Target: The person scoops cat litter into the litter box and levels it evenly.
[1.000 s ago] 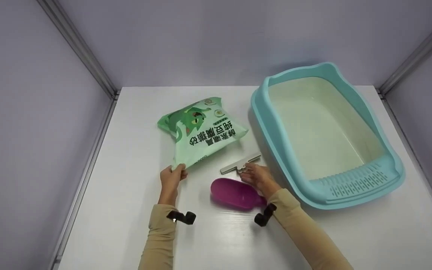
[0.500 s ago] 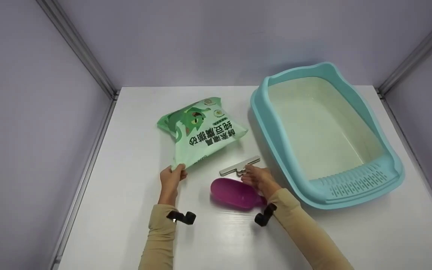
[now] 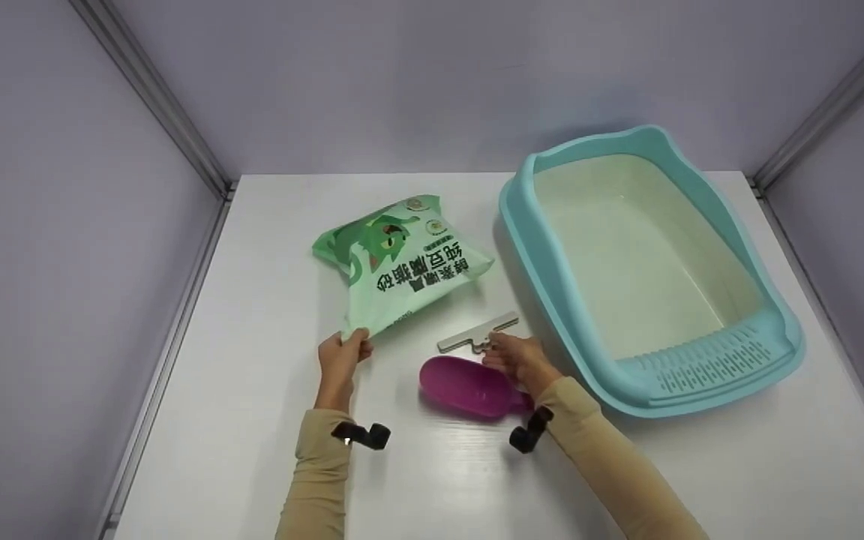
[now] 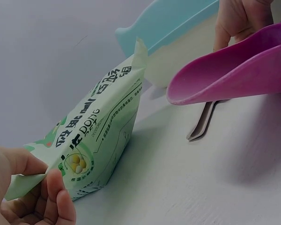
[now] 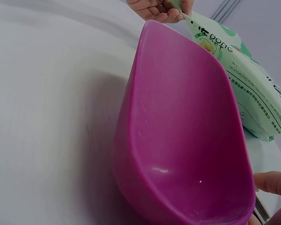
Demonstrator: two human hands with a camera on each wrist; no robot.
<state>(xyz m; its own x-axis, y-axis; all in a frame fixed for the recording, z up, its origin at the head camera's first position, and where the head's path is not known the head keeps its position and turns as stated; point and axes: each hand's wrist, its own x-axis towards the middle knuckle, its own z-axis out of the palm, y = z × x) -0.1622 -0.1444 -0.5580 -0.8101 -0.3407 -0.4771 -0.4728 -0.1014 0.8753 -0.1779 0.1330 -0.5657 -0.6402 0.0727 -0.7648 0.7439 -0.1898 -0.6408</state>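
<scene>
In the head view, my left hand pinches the near corner of a green cat litter bag between thumb and fingers. That corner is drawn up toward the hand, as the left wrist view also shows. My right hand pinches the short grip end of a metal bag clip, whose long bar lies beside the bag. Just below that hand is a purple scoop, its bowl facing up and its handle partly hidden under the right wrist. In the right wrist view the scoop covers much of the clip.
A blue and white litter box stands at the right, its slotted end toward me. Its near left edge is close to my right forearm. Grey walls enclose the white table at the back and sides.
The bag clip has dropped slightly toward me and sits lower than a second ago, with my right hand still at its grip. My left hand and the bag have hardly moved.
</scene>
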